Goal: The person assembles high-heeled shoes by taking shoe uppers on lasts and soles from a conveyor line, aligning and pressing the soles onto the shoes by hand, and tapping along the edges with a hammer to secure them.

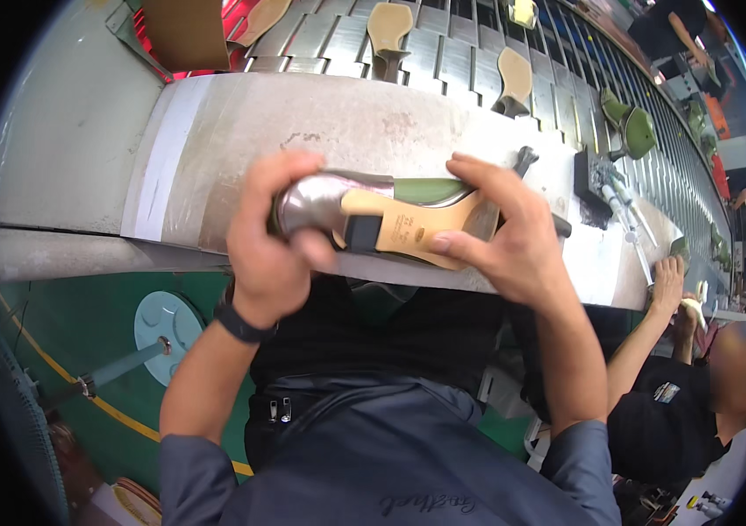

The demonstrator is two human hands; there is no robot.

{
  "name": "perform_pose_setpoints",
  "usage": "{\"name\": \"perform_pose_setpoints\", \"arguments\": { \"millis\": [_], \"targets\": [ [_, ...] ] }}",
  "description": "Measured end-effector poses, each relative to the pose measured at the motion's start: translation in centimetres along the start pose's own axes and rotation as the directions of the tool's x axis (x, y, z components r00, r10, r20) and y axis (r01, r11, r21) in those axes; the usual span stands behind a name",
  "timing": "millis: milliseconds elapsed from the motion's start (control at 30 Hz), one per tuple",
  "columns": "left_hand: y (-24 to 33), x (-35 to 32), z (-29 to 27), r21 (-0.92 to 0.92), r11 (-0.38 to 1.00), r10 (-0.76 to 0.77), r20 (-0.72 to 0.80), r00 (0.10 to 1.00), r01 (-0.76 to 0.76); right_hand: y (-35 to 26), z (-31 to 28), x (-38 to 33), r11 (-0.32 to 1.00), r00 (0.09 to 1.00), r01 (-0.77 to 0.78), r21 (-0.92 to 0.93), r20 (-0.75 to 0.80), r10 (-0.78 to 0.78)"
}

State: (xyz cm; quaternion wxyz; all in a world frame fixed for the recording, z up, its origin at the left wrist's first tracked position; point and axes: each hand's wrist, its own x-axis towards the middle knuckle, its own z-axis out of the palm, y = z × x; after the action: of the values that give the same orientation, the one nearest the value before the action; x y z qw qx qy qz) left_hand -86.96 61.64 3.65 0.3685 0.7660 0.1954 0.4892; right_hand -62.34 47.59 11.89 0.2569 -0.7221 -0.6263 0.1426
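Held sideways over the near part of the worktable (364,105) is a shoe (403,230) with a shiny metallic upper, a tan sole and a black heel block. Its sole faces up toward me, and green, apparently a last, shows along its far side. My left hand (274,237) closes around the rounded metallic end, its thumb blurred. At the other end, my right hand (513,232) grips with the thumb pressed on the tan sole and the fingers over the far edge. A dark metal tool (524,161) lies just beyond my right hand, partly hidden.
Tan-soled shoes (389,28) lie on a slatted metal conveyor (443,48) beyond the table. At right are a black block (595,188), brushes (627,209) and a co-worker (667,408) with hands at the table edge. A pale blue round stool (167,329) stands lower left.
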Motion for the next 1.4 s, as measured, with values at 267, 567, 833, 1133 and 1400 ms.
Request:
{"name": "perform_pose_setpoints", "arguments": {
  "millis": [267,567,833,1133,1400],
  "targets": [
    [2.2,-0.7,-2.1,0.058,0.995,0.047,0.387,0.921,-0.075,2.7,-0.3,1.0,0.978,0.973,0.191,0.09,0.118,-0.201],
    [1.8,-1.9,-0.5,0.088,0.982,0.137,0.282,0.95,-0.168,-0.6,-1.2,1.9,1.0,0.968,-0.023,0.015,0.252,0.018],
    [1.3,-1.4,-1.0,0.267,0.955,0.001,0.429,0.903,-0.128,0.9,0.8,3.2,0.961,0.973,0.232,-0.154,0.015,-0.232],
    [2.1,2.0,-1.0,0.033,0.92,-0.356,0.487,0.797,0.391,1.2,2.0,3.3,0.955,0.967,0.246,-0.166,-0.025,-0.253],
    [2.3,1.3,0.5,0.222,0.968,-0.207,0.438,0.875,0.118,0.9,2.2,3.0,0.943,0.965,0.243,-0.227,-0.042,-0.259]
  ]
}}
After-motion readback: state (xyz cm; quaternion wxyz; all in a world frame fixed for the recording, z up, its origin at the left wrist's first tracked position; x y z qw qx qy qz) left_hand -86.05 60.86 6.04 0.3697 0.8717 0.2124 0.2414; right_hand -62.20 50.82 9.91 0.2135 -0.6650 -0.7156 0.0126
